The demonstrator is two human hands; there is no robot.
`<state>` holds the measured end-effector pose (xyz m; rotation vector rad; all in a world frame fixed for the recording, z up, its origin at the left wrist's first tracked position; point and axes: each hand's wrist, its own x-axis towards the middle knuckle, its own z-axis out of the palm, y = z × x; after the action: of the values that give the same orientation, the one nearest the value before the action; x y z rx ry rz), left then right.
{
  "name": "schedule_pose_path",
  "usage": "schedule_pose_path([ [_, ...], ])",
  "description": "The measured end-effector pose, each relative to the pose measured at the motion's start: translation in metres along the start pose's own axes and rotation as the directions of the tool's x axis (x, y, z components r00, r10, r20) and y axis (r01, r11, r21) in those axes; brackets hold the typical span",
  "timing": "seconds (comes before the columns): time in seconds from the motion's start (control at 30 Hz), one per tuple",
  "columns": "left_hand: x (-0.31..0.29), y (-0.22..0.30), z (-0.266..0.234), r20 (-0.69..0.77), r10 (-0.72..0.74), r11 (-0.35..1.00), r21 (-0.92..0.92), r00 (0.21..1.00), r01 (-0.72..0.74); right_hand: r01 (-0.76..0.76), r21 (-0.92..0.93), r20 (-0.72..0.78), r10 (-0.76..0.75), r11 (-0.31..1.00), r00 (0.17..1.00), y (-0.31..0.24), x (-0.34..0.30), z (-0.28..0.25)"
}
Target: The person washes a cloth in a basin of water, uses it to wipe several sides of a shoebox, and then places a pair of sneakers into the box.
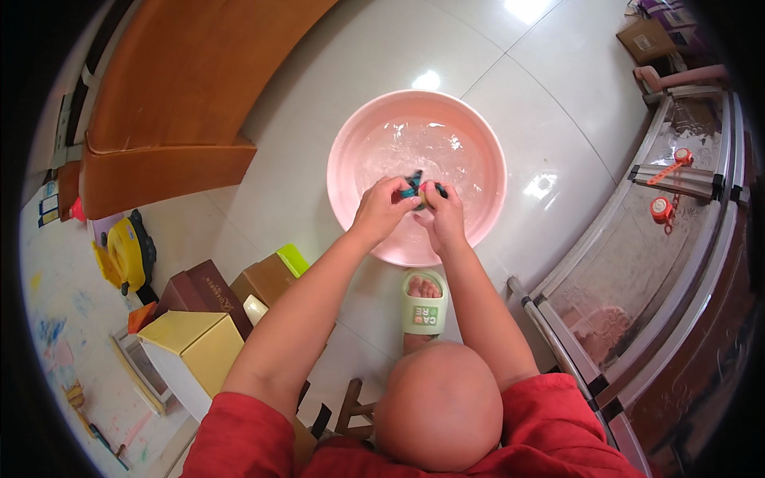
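A round pink basin point(341, 171) with clear, rippling water point(414, 147) stands on the floor in front of me. Over its near half, my left hand point(382, 209) and my right hand point(443, 211) are close together. Between them they grip a small dark and teal object point(413, 190) with spots of pink and a yellowish part. Fingers cover much of it, so its kind is unclear. Both hands are closed, the fingertips pinching the object from either side.
My foot in a pale green slipper point(424, 309) is just below the basin. A wooden cabinet point(187, 72) rises at the far left. Boxes point(187, 338) and a yellow toy point(127, 253) are at left. A metal-framed glass panel point(606, 315) lines the right.
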<state>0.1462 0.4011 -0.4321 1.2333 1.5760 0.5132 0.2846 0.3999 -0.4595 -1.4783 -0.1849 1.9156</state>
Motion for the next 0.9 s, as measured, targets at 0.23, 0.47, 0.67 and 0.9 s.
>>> schedule_pose_path([
  [0.23,-0.006,0.004,0.012,0.176,-0.216,0.819,-0.503,0.96,0.277,0.002,0.396,0.108,-0.049,0.918,0.993,-0.005,0.01,-0.001],
  [0.47,0.001,0.03,0.006,0.002,-0.581,0.553,-0.733,0.814,0.397,0.163,0.18,0.375,-0.22,0.97,0.9,-0.023,0.004,0.006],
  [0.67,0.002,0.036,0.015,-0.009,-0.429,0.716,-0.613,0.903,0.335,0.249,-0.1,0.208,-0.224,0.963,0.952,-0.018,0.011,0.016],
  [0.9,0.001,0.028,0.006,-0.236,-0.416,0.903,-0.223,0.879,0.367,0.425,-0.251,0.039,-0.429,0.87,0.902,-0.02,0.017,0.019],
])
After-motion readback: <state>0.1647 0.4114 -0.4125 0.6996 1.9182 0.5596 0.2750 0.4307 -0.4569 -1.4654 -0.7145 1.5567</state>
